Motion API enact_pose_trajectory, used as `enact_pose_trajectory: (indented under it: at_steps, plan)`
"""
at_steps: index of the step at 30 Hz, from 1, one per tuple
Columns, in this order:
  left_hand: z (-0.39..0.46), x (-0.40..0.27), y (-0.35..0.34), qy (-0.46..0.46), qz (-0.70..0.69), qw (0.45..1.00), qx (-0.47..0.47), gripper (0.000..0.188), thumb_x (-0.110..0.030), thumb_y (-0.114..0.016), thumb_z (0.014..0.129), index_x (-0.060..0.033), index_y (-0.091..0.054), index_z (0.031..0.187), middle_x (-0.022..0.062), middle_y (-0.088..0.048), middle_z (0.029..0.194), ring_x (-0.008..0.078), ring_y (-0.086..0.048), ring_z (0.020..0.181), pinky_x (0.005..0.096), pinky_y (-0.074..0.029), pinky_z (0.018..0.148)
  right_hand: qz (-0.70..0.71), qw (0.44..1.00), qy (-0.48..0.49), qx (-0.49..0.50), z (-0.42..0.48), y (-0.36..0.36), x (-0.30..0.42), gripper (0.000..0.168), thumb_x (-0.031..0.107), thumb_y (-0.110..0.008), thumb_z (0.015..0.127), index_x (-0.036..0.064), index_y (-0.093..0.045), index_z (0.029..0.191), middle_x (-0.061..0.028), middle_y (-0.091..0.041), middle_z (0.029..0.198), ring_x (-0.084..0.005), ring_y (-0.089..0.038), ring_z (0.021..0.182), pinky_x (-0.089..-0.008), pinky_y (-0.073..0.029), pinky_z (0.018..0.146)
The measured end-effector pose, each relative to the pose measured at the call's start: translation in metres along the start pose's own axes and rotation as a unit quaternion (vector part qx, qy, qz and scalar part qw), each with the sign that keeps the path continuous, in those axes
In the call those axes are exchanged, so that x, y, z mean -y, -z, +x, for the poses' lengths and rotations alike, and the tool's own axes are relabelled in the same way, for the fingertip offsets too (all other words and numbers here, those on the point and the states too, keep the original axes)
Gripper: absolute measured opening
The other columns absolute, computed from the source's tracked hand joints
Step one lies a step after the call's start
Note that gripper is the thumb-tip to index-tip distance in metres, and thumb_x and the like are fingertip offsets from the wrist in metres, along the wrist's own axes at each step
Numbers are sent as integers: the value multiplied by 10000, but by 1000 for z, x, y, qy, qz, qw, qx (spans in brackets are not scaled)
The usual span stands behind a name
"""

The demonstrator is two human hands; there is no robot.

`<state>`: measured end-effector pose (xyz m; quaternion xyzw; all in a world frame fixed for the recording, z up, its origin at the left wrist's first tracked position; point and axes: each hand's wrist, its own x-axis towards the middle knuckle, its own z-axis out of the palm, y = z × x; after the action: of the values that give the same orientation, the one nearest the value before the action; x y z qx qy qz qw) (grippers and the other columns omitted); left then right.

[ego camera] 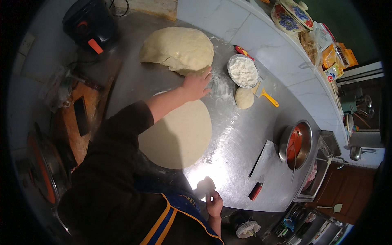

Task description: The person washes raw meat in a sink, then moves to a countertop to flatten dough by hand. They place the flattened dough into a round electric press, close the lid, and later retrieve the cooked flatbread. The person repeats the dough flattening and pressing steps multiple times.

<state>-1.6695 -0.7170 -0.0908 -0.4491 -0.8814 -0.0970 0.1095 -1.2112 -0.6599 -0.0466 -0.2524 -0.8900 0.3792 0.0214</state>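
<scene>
My left hand point(197, 85) reaches over a flat round sheet of dough point(193, 131), fingers spread, its fingertips at the near edge of a large dough mass point(180, 46). The mass has a smooth top and a ragged, torn-looking near side. My forearm covers part of the sheet's far edge, and a shadow falls across its left half. Low in view, by the near edge of the steel worktop point(235, 147), my right hand point(215, 203) is curled with thumb and finger together. I see nothing held in it, and its shadow falls on the steel.
A bowl of flour point(243, 72), a small dough ball point(244, 98) and a yellow-handled brush point(269, 97) sit right of the mass. A cleaver point(265, 157) lies near a steel bowl point(307, 130) holding red sauce. At left are a black appliance point(88, 27) and a wooden board point(69, 122).
</scene>
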Motion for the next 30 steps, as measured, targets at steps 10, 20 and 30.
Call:
enact_pose_trajectory:
  at_steps: [10, 20, 30]
  plan:
    - [40, -19, 26, 72, 89, 951, 286, 620, -420, -492, 867, 14, -407, 1301, 130, -297, 1444, 261, -636, 832, 383, -503, 692, 32, 999, -5, -1, 7, 1, 0, 193, 30, -623, 786, 74, -591, 972, -124, -601, 713, -277, -599, 629, -351, -475, 569]
    - [-18, -13, 28, 32, -104, 987, 119, 428, -308, -505, 879, -26, -525, 1200, 119, -432, 1351, 311, -595, 949, 398, -478, 807, 16, 999, -39, -13, -2, -3, -8, 180, 35, -635, 771, 69, -587, 941, -141, -635, 824, -295, -631, 722, -336, -497, 638]
    - [-218, -23, 84, 173, -214, 961, 10, 397, -164, -533, 850, -16, -505, 1217, 160, -483, 1297, 348, -498, 1120, 404, -398, 934, 47, 998, -22, 29, 0, -9, -4, 188, 41, -611, 796, 75, -600, 980, -156, -637, 843, -327, -620, 717, -365, -492, 629]
